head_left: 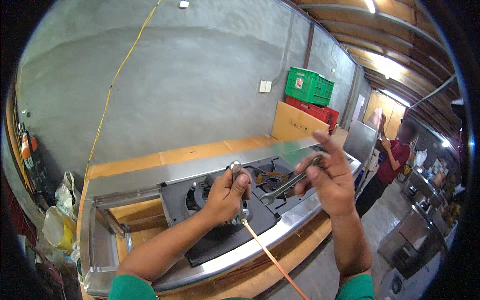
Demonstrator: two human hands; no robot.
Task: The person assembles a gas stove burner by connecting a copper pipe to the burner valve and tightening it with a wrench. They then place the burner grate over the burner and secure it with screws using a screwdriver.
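Gripping a wrench (235, 167) above the black stove (210, 246), the left hand (226, 196) is near a copper pipe (270, 256); the right hand (334, 186) loosely holds a second wrench (286, 188).

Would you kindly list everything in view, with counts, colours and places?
Open-end wrench: 1, silver, right hand
Metal tool: 1, silver, left hand
Tube: 1, orange, below left hand
Gas stove: 1, black, in steel frame
Steel frame: 1, silver, around gas stove
Plastic crate: 1, green, atop red crate
Red crate: at least 1, red, beneath
Cardboard: 1, brown, before crates
Cable: 1, yellow, along wall
Co-worker: 1, dark red shirt, right background
Clutter: uncounted, mixed, both sides
Sleeves: 2, green, lower edge
Hands: 2, bare, centre
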